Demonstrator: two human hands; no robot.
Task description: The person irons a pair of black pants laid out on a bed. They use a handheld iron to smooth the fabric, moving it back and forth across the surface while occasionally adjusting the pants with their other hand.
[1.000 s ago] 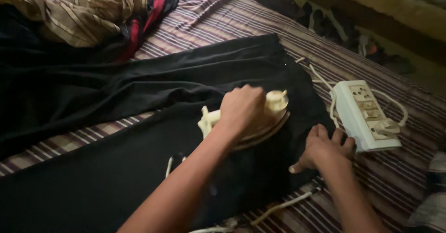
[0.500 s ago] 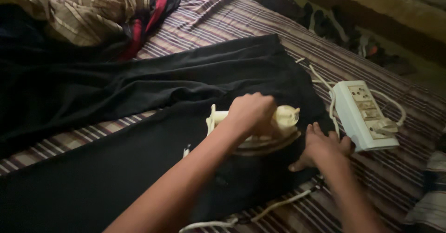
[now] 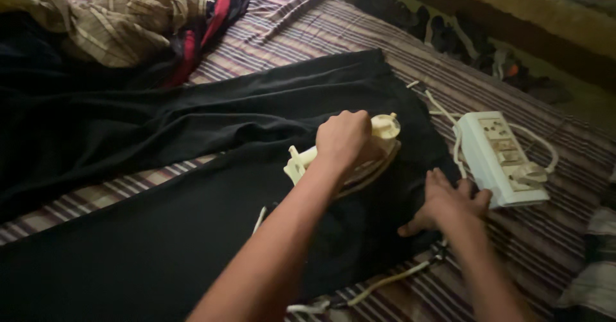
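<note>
Black trousers (image 3: 160, 232) lie spread across a striped bed sheet (image 3: 295, 20). A cream electric iron (image 3: 372, 145) rests on the trousers near their waist end, and my left hand (image 3: 343, 139) is closed around its handle. My right hand (image 3: 449, 200) lies flat on the edge of the black cloth, just right of the iron, fingers spread and pointing toward the white extension board (image 3: 504, 158). The iron's white cord (image 3: 378, 283) trails over the sheet below my arms.
A crumpled beige checked cloth (image 3: 122, 17) and a red-and-black garment (image 3: 215, 11) are heaped at the top left. The extension board has a plug and cable in it. Beyond the bed's right edge, shoes (image 3: 462, 40) sit on the floor.
My left hand slid the iron toward my right hand, then back up and away over the trousers. My right hand stayed pressed on the cloth's edge.
</note>
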